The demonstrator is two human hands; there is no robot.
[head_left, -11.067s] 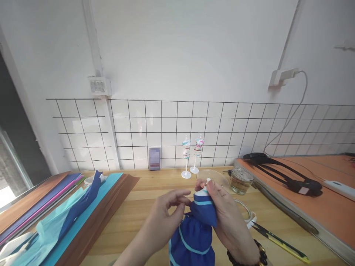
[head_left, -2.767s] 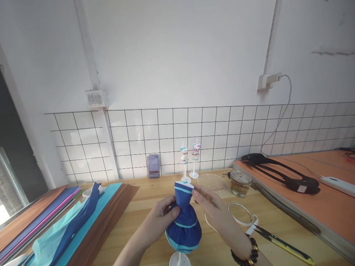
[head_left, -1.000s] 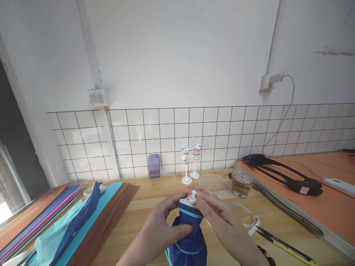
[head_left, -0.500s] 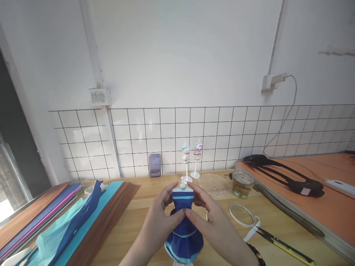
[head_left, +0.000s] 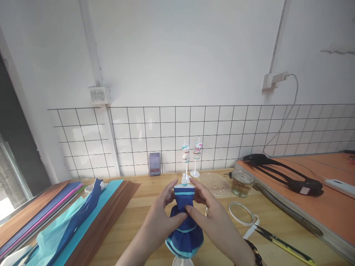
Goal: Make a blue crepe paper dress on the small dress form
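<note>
A small white mannequin stand wears a dark blue paper dress [head_left: 184, 236] with light blue trim, upright over the wooden table [head_left: 138, 221]. My left hand [head_left: 161, 218] grips the dress waist from the left, thumb across the front. My right hand [head_left: 215, 221] grips it from the right, thumb meeting the left thumb at the waist. The stand's round white base [head_left: 183, 261] shows at the bottom edge.
Two bare mini mannequins [head_left: 190, 157] stand by the tiled wall. A clear dish [head_left: 215, 183], a glass jar [head_left: 242, 182], a tape roll [head_left: 241, 213] and scissors [head_left: 280, 244] lie to the right. Coloured paper sheets [head_left: 69, 221] lie left. An orange board [head_left: 313, 188] carries a black strap.
Both hands moved from the dress top down to its waist, and the dress now stands upright, slightly higher in view than a second ago.
</note>
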